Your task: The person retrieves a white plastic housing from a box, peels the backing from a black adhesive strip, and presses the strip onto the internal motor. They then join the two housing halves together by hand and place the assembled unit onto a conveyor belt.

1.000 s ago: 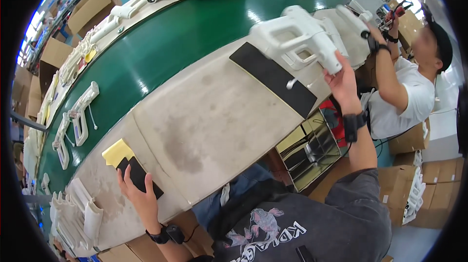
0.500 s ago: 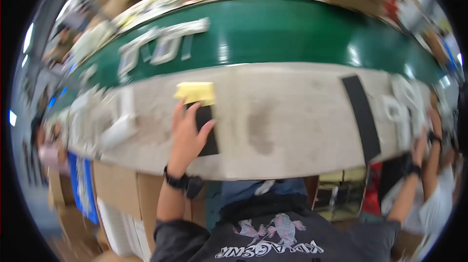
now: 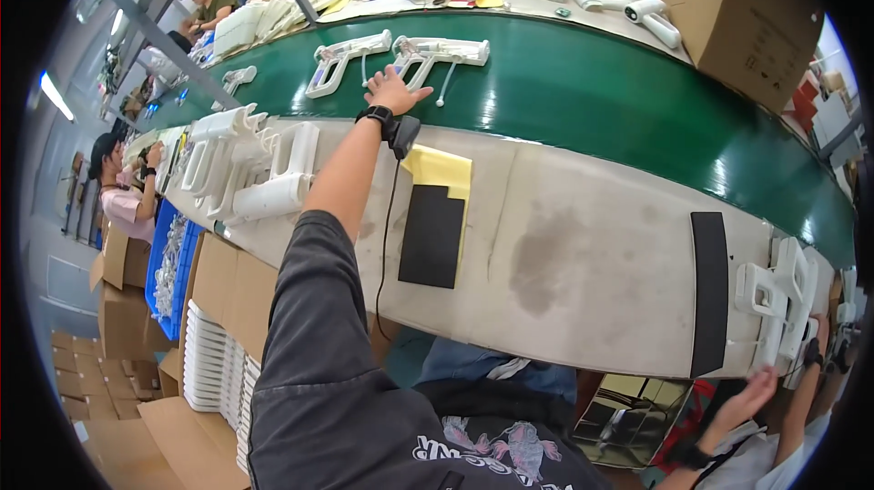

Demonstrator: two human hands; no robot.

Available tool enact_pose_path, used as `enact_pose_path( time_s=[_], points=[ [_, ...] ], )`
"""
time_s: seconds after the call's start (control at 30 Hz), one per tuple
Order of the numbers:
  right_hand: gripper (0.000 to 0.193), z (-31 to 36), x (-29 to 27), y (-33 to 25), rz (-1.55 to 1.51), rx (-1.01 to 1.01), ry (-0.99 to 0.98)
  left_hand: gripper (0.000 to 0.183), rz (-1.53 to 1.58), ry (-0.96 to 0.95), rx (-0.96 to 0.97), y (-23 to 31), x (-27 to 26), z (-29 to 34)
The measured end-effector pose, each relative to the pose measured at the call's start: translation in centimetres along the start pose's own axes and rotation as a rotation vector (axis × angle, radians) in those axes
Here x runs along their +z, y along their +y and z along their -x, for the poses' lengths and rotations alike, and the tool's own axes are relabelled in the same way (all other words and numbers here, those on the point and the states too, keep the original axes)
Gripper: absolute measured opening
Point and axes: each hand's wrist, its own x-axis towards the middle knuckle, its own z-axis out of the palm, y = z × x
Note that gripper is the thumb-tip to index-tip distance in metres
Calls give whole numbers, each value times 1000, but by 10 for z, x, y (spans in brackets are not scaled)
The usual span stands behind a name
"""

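My left hand [image 3: 397, 92], a black band on its wrist, stretches to the green belt with fingers spread. It is over the lower end of a white plastic housing with a looped handle [image 3: 448, 52]; whether it touches, I cannot tell. A thin white lead hangs from that housing. Another white housing [image 3: 346, 62] lies just left of it. My right hand [image 3: 746, 399] is low at the right, slightly blurred, fingers stretched out and nothing seen in them. Its fingertips are near several white looped parts [image 3: 772, 294] at the table's right end.
A black pad [image 3: 431, 237] over yellow sheets [image 3: 442, 167] and a black strip [image 3: 709, 294] lie on the pale table [image 3: 601, 253]. White housings [image 3: 273, 171] are stacked left. Beyond the belt [image 3: 583, 80] stands a carton [image 3: 746, 25]. Another person's hand [image 3: 817, 337] works at right.
My left hand has moved from the yellow sheets and black pad forward onto the belt. My right hand has drawn back from the white parts on the right. The view has turned.
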Motion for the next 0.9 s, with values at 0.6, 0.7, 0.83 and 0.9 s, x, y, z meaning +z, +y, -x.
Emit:
enact_pose_path(
  time_s=[0.6,0.7,0.83,0.9],
  points=[
    [21,116,143,-126,-139,-64,-562,80,528,71,470,33,-51,207],
    [21,119,141,-125,-66,-109,-555,76,580,-112,394,45,-38,293],
    [22,118,143,-129,-108,-122,-529,73,506,3,398,47,-1,365],
    [23,118,142,-127,-102,-135,-542,73,491,80,390,51,9,388]
  ],
)
